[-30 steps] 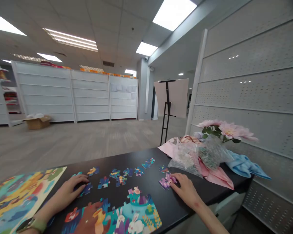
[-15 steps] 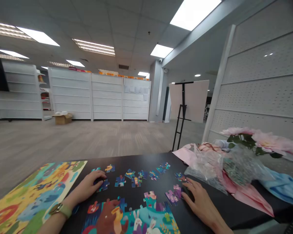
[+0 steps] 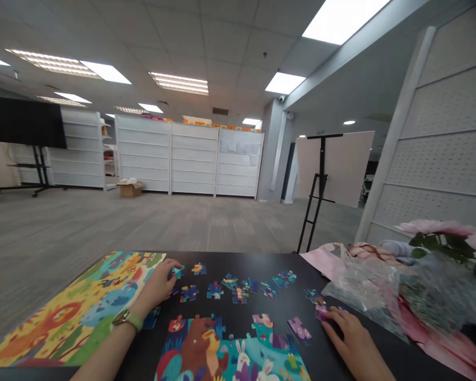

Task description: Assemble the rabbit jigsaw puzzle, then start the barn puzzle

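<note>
Narrow gap between joined puzzle and loose pieces, plastic wrap rightward.

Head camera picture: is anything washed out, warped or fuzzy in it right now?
Head view: the large ceiling light at upper right burns out to flat white; head view: the perforated panel at right leans, probably wide-angle stretch; head view: papers on the far shelving are too soft to read, while the loose purple puzzle piece is easy to make out.

Left hand is wearing a dark-faced watch with a pale green strap, sitting at the wrist behind the fingers. Both forearms are showing bare.
</note>
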Demonstrator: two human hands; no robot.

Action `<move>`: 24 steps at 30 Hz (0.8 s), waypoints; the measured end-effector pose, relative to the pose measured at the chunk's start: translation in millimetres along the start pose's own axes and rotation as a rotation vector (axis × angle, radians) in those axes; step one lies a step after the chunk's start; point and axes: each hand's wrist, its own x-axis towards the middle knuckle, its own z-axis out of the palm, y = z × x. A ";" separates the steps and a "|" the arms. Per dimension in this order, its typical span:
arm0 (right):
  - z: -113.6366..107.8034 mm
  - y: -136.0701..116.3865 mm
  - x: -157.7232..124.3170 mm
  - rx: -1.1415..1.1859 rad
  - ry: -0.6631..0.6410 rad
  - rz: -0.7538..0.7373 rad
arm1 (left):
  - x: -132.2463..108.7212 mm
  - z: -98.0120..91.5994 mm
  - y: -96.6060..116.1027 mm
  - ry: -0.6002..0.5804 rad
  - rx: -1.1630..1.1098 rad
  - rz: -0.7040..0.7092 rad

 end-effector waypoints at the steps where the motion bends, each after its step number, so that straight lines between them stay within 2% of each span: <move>1: 2.0 1.2 -0.4 0.000 0.006 -0.011 | 0.8 0.5 1.1 -0.008 0.008 0.003; 4: 5.5 2.7 -0.4 0.000 0.012 -0.026 | 9.6 7.2 10.4 -0.056 0.027 0.024; 8: 7.7 5.6 0.2 0.011 0.023 -0.025 | 36.1 24.5 24.3 -0.156 0.042 0.026; 12: 6.0 7.3 -0.7 0.018 0.030 -0.018 | 54.6 38.8 26.3 -0.249 0.041 -0.017; 15: 2.4 4.7 -0.8 0.028 0.002 -0.016 | 53.1 40.4 21.5 -0.279 0.023 -0.030; 19: 0.4 3.2 1.1 0.044 -0.027 -0.007 | 43.4 31.9 17.7 -0.314 -0.012 -0.013; 24: 1.7 7.0 2.6 0.038 -0.010 -0.021 | 38.6 24.4 26.5 -0.279 -0.049 0.006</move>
